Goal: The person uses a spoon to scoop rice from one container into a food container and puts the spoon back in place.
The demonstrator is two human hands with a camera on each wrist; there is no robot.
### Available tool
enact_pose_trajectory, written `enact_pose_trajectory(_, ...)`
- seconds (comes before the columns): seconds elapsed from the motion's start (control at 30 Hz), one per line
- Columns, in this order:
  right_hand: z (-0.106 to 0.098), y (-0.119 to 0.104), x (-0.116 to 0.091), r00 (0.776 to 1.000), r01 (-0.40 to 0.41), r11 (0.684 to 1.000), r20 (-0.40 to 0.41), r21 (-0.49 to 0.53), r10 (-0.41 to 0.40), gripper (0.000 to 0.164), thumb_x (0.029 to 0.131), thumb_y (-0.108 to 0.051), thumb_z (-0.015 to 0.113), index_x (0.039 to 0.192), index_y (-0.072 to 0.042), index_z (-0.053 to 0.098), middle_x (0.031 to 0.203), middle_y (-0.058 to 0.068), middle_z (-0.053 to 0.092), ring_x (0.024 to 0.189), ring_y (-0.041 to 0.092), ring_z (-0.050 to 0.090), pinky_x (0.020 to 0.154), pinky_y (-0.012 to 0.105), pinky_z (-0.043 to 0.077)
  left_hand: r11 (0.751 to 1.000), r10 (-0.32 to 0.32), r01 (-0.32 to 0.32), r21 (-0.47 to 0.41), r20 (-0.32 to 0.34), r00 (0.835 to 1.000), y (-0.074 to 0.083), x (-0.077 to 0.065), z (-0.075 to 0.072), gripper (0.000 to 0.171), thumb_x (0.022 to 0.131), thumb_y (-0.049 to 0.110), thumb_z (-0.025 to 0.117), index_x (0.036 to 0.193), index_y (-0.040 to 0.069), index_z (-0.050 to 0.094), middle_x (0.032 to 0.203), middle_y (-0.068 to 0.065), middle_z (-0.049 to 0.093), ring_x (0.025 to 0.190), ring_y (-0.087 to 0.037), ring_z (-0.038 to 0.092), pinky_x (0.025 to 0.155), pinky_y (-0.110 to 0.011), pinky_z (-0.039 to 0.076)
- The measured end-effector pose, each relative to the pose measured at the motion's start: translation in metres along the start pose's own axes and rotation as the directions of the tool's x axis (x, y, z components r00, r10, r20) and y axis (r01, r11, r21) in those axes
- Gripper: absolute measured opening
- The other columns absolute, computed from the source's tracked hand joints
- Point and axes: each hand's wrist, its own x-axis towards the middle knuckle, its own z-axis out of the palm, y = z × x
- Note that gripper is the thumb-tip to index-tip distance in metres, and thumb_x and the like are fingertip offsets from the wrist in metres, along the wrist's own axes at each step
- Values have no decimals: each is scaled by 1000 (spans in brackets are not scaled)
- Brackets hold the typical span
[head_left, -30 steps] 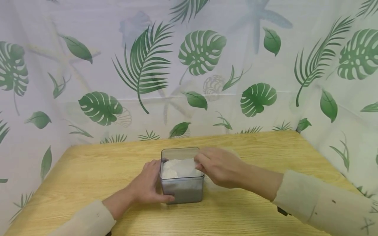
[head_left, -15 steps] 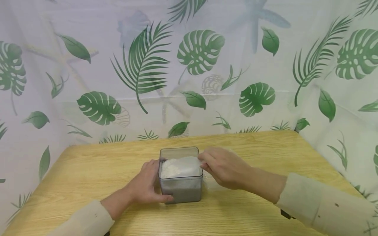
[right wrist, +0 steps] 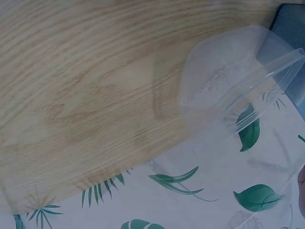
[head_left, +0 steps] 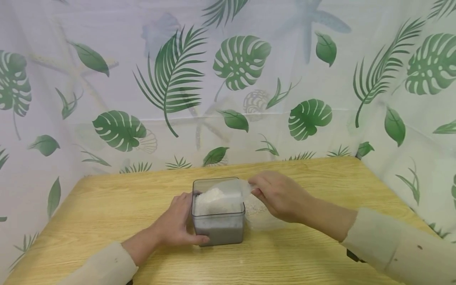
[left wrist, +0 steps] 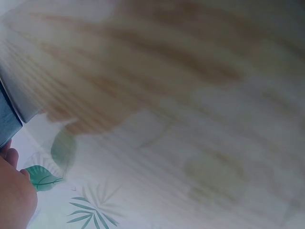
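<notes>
A square, see-through grey container (head_left: 222,232) stands on the table, partly filled with white powder (head_left: 204,206). My left hand (head_left: 174,225) grips its left side, thumb at the front and fingers round the back. The left wrist view catches only the container's corner (left wrist: 8,117) and part of that hand (left wrist: 16,195). My right hand (head_left: 279,198) pinches the end of a translucent scoop (head_left: 233,187) over the container's right rim. Powder is heaped at the scoop's far end, inside the container. Beneath my right hand sits a clear plastic bowl (right wrist: 205,76) with some whitish bits in it.
The light wooden table (head_left: 124,206) runs back to a white leaf-printed curtain (head_left: 278,130), which also closes off both sides. The bowl stands close against the container's right side.
My right hand has shifted right and slightly up, raising the scoop so that more of it shows. More of the bowl is uncovered. My left hand stays on the container.
</notes>
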Motion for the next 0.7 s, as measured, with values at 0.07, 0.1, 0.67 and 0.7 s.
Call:
enact_pose_trajectory(0.07,-3,2,-2,1000,-12,1000,1,-5,12,46,110,-31,23,99,-3,58,87,4,62,80,17,59,73,34,52,1000,0,0,4,-1,1000,0,0,0,110,65,65,81,149,10,33,138,-2,53,127,-18,43,113,-47,30)
enact_pose_trajectory(0.1,-4,3,-4,1000,-18,1000,2,-7,18,46,110,-31,23,99,-2,58,86,4,61,80,17,58,73,34,52,1000,-1,1,5,-1,1000,0,0,0,111,65,65,81,149,10,33,138,-2,53,126,-18,43,112,-47,31)
enact_pose_trajectory(0.67,-14,19,-31,995,-99,994,16,-51,100,43,110,-31,27,103,-1,57,91,6,61,85,19,59,75,38,52,1000,-19,19,-8,10,1000,0,0,1,114,66,68,79,151,8,31,140,-2,51,128,-18,42,114,-49,29)
enact_pose_trajectory(0.7,-14,20,-33,994,-105,993,20,-52,106,43,110,-31,27,104,-1,57,92,6,61,86,20,59,76,39,52,1000,-20,20,-9,12,1000,0,0,1,114,66,68,79,151,8,31,140,-3,51,128,-18,42,114,-49,29)
